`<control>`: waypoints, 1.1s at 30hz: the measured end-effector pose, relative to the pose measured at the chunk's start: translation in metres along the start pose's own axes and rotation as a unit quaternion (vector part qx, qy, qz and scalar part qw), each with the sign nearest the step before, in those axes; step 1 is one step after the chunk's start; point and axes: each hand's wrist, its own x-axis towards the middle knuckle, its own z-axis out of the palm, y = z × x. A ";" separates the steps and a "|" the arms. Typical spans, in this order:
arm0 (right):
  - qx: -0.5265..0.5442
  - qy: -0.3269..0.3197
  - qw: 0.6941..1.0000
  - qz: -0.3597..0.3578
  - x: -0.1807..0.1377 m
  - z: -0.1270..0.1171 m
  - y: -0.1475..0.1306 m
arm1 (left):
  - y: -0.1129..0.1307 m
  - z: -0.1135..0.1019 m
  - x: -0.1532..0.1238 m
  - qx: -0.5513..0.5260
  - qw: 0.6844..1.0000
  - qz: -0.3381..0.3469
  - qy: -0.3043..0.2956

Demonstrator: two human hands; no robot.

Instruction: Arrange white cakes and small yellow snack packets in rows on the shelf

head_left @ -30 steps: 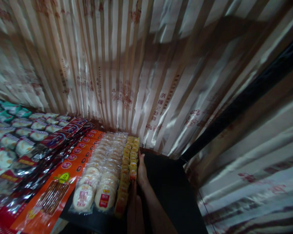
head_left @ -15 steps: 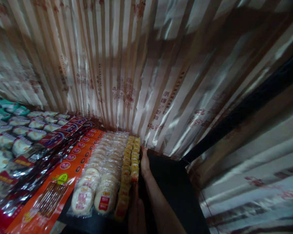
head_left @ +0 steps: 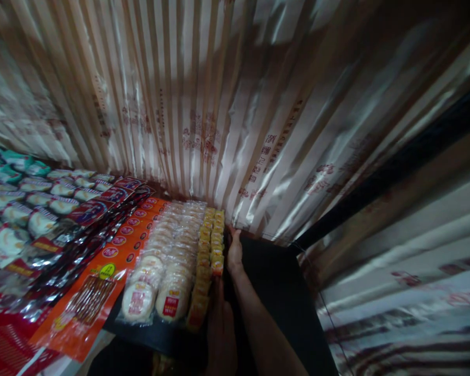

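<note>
A row of small yellow packets (head_left: 210, 256) runs from the front of a dark shelf (head_left: 274, 282) back to the striped wall. My right hand (head_left: 235, 253) lies flat on edge against the right side of this row near its far end, fingers stretched toward the wall. Nearer to me, my left hand (head_left: 220, 326) rests straight along the same side of the row, fingers together and extended. Neither hand holds anything. Two rows of round white cakes in clear wrap (head_left: 162, 277) sit just left of the yellow packets.
Orange packs of dried strips (head_left: 102, 282) lie left of the cakes, with dark red and silver packs (head_left: 43, 245) and green-edged packs (head_left: 8, 167) beyond. Shiny striped cream wrapping with red print (head_left: 203, 104) covers the back and right walls. A dark gap (head_left: 395, 167) crosses the right wall.
My right hand has slid along the yellow row toward the back wall. My left hand has stayed near the front. The view has shifted slightly.
</note>
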 end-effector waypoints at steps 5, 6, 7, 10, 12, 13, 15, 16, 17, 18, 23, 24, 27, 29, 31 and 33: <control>0.016 0.067 0.998 0.005 -0.047 -0.028 -0.013 | 0.000 0.004 0.005 0.018 1.000 -0.023 -0.007; 0.012 0.064 0.998 0.001 -0.062 -0.036 -0.016 | 0.001 0.004 0.006 0.030 0.999 -0.015 -0.005; 0.004 0.060 0.998 -0.001 -0.078 -0.044 -0.018 | 0.002 0.003 0.007 0.042 0.999 0.000 0.003; -0.019 0.065 0.998 -0.009 -0.129 -0.070 -0.027 | 0.007 -0.003 0.003 0.081 0.995 0.048 0.019; -0.052 0.079 0.995 -0.019 -0.164 -0.086 -0.032 | 0.009 -0.011 -0.009 0.105 0.991 0.088 0.005; -0.079 0.082 0.993 -0.023 -0.180 -0.095 -0.032 | 0.010 -0.015 -0.019 0.112 0.988 0.105 -0.012; -0.140 0.074 0.987 -0.019 -0.211 -0.110 -0.030 | 0.008 -0.025 -0.043 0.116 0.982 0.133 -0.070; -0.157 0.073 0.985 -0.010 -0.225 -0.116 -0.026 | 0.006 -0.030 -0.057 0.112 0.978 0.146 -0.099; -0.164 0.073 0.984 0.001 -0.237 -0.122 -0.022 | 0.003 -0.035 -0.070 0.110 0.972 0.161 -0.129; -0.168 0.067 0.983 0.009 -0.247 -0.126 -0.017 | -0.001 -0.040 -0.083 0.112 0.968 0.167 -0.149; -0.217 0.060 0.974 0.000 -0.276 -0.131 -0.002 | -0.018 -0.072 -0.118 0.160 0.959 0.138 -0.188; -0.228 0.057 0.972 -0.007 -0.279 -0.129 -0.001 | -0.020 -0.078 -0.120 0.165 0.959 0.130 -0.192; -0.274 -0.002 0.961 -0.021 -0.287 -0.119 0.003 | -0.028 -0.096 -0.119 0.187 0.961 0.088 -0.186; -0.317 -0.070 0.946 -0.004 -0.292 -0.113 0.014 | -0.036 -0.104 -0.116 0.219 0.959 0.045 -0.172; -0.362 -0.122 0.924 0.021 -0.293 -0.110 0.030 | -0.043 -0.109 -0.112 0.266 0.951 0.001 -0.156; -0.407 -0.133 0.903 0.026 -0.291 -0.110 0.048 | -0.048 -0.112 -0.104 0.314 0.938 -0.026 -0.141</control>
